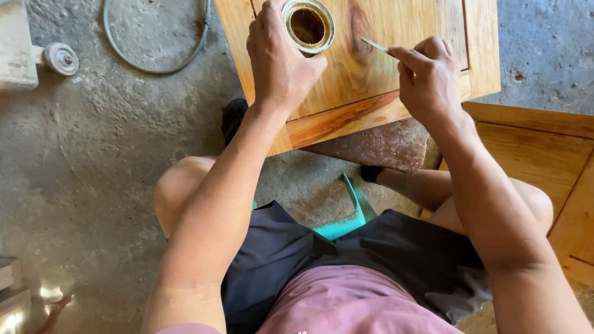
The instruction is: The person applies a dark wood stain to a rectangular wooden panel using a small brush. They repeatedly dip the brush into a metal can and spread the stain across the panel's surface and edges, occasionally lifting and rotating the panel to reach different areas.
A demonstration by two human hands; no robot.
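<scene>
While the left hand point(281, 62) wraps its fingers around a small round tin point(309, 25), the right hand point(429, 77) pinches a thin, pale stick-like tool point(374, 44) between thumb and fingertips, its free end pointing toward the tin. The tin is open at the top, with a light metal rim and a brownish, glossy content inside; it stands on a varnished wooden panel point(371, 68) of warm honey colour with a dark knot in the grain just right of the tin. The tool's tip lies over the panel surface, close to that knot and just apart from the tin. There is one tin, one tool and two wooden panels: the one being worked on, and a second wooden panel point(544, 161) lying lower at the right, beside the person's right knee. The worked panel rests on a reddish-brown block point(383, 145), and its near edge overhangs toward the person's legs. A teal stool point(352, 216) shows between the thighs. On the rough concrete floor point(93, 161) to the upper left lie one thin metal ring point(154, 37) and one small round wheel-like piece point(60, 59). The floor to the left is open, while the right side is hemmed in by the second panel.
</scene>
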